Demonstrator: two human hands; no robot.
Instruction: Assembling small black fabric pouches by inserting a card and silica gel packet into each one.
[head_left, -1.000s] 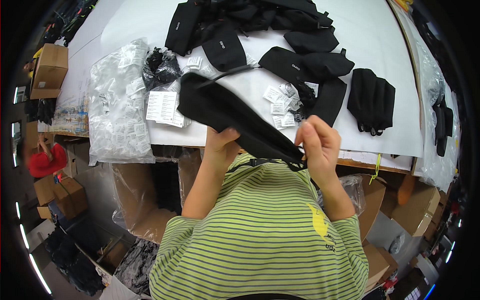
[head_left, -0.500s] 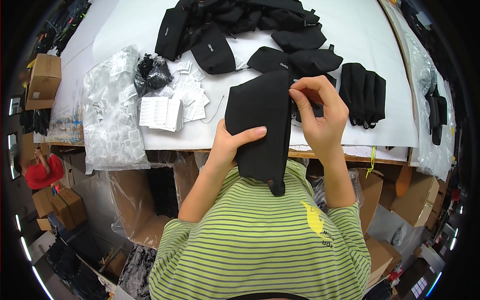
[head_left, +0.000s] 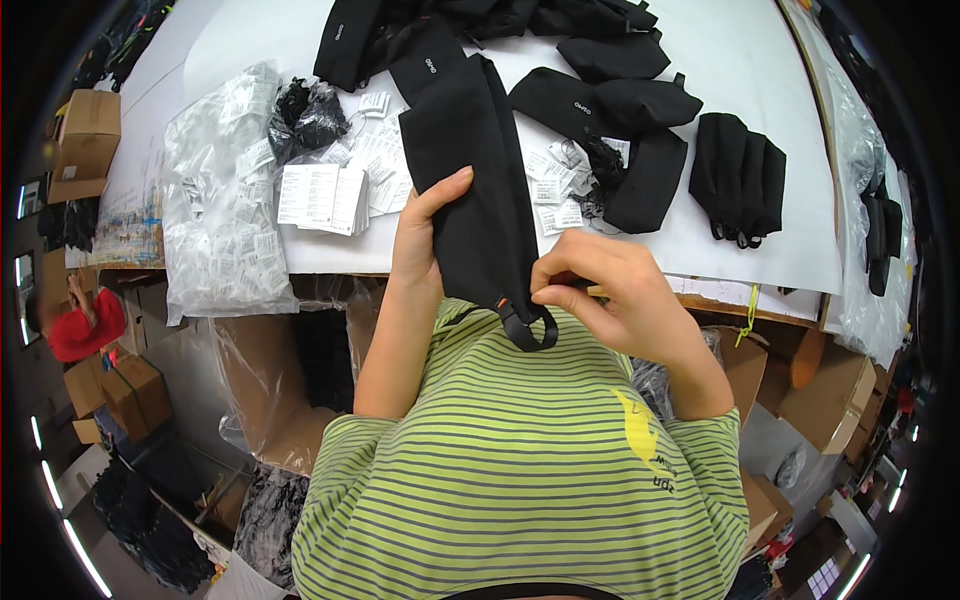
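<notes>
My left hand [head_left: 420,235] grips a long black fabric pouch [head_left: 470,170], thumb on its face and fingers behind. The pouch stands tilted over the table's near edge, with a black strap loop [head_left: 535,335] and a small orange tab at its near end. Thumb and forefinger of my right hand [head_left: 615,300] are pinched together at the pouch's right edge, just above the loop. Whatever sits between those fingertips, such as a zipper pull, is hidden. Beyond the right hand lie white tags [head_left: 555,185] with black cords.
More black pouches [head_left: 615,60] are heaped at the far side, and several stand grouped [head_left: 738,180] at the right. On the left are a clear bag of labels [head_left: 220,200], a stack of white cards [head_left: 322,200] and bundled black cords [head_left: 305,120]. Cardboard boxes [head_left: 830,400] sit below the table.
My right hand has moved from the pouch's far end to its near end along the right edge. The pouch has shifted left and away, uncovering the tags behind it.
</notes>
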